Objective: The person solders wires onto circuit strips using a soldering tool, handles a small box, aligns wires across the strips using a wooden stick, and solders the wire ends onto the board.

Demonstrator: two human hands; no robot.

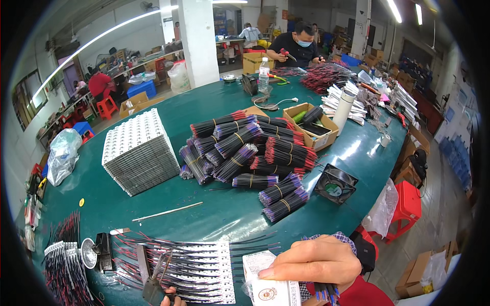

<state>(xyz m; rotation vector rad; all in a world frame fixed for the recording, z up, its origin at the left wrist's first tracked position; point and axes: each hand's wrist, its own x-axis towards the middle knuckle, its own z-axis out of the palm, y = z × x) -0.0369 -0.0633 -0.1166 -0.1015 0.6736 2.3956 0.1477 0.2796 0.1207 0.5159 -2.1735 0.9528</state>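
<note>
My right hand (316, 262) is closed over a small white printed box (278, 290), fingers bent across its top. Just below that hand, blue-tipped black wire ends (326, 292) poke out. At the bottom edge only curled fingertips of my left hand (173, 298) show, against a dark metal tool or fixture (153, 289); what they hold is unclear. Between the hands lies a white strip panel (219, 275) with rows of red and black wires running left from it. A second wired panel (61, 250) rests at the far left, next to a small metal dish (89, 253).
Rubber-banded wire bundles (240, 143) are heaped mid-table, right of a tall stack of white panels (138, 153). A black fan (336, 184), an open carton (311, 127), a white flask (344, 109) and a thin rod (167, 211) surround them. Across the table works a masked person (296, 48).
</note>
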